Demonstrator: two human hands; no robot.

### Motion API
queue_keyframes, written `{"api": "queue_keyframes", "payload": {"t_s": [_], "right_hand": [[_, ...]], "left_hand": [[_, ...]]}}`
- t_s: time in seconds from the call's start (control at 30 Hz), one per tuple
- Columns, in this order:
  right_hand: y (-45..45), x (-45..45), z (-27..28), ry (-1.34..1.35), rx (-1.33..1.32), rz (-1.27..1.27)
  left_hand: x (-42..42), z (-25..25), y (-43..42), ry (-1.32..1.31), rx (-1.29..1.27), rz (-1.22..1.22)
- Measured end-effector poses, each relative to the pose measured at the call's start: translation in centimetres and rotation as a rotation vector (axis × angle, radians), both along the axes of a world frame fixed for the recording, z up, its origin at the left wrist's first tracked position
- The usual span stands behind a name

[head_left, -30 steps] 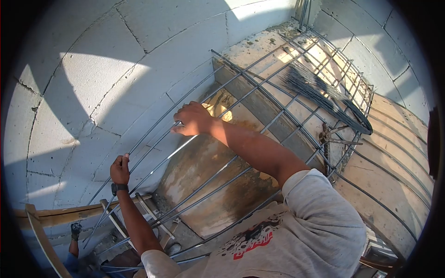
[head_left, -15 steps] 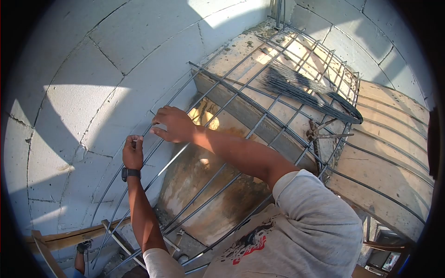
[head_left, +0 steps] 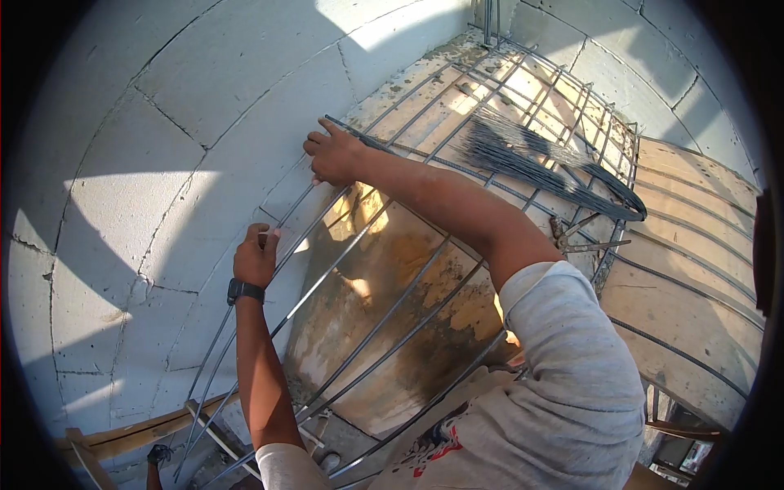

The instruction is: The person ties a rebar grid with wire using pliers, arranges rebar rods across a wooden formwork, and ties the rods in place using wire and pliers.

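Note:
My right hand [head_left: 335, 157] is wrapped over a crossing rebar [head_left: 356, 133] near its end by the wall, the index finger lying along it. Below and to the left, my left hand [head_left: 256, 257], with a black watch on the wrist, has its fingers curled and thumb bent in beside a long sloping rebar [head_left: 296, 255]. What those fingers hold, if anything, is hidden. A bundle of dark tie wire [head_left: 531, 159] lies on the rebar mesh [head_left: 457, 135]. Rusty pincers [head_left: 584, 237] rest at its lower end, handles apart.
A pale block wall [head_left: 163, 106] rises close on the left. Plywood formwork [head_left: 686, 237] with bent bars runs down the right. A stained board [head_left: 351, 327] slopes beneath the bars. At lower left are a timber beam [head_left: 139, 429] and another person's gloved hand [head_left: 159, 454].
My right hand has moved up and forward along the bars to the crossing rebar's end. My left hand has shifted slightly right, its fingers still curled. The view has tilted a little.

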State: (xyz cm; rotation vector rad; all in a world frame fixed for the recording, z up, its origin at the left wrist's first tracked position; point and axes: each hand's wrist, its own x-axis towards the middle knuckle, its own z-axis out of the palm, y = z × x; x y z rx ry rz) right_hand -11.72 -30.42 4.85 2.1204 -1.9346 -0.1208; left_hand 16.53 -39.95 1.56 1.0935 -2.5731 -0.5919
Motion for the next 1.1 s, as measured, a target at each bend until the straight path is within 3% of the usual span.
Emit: {"api": "queue_keyframes", "payload": {"t_s": [0.07,0.17,0.47,0.6,0.83,1.1], "right_hand": [[0.1,-2.4,0.1,0.047,-0.057,-0.032],[0.6,-4.2,0.0,0.109,-0.135,-0.021],[2.0,-6.7,-0.5,-0.552,-0.412,-0.357],[2.6,-12.1,-3.0,-0.757,-0.193,-0.455],[4.6,-12.5,-1.7,-0.63,-0.086,-0.641],[3.6,-11.8,-3.8,-0.521,-0.356,-0.81]], "left_hand": [[4.8,-1.4,-1.5,-0.16,-0.027,0.071],[7.7,-3.5,-3.7,0.008,0.167,0.003],[0.2,-1.8,-1.8,0.148,0.207,0.024],[-5.6,0.1,-1.0,0.143,0.146,-0.055],[-9.8,0.5,1.6,0.097,0.093,-0.03],[-13.3,0.6,2.7,0.085,0.137,-0.043]]}}
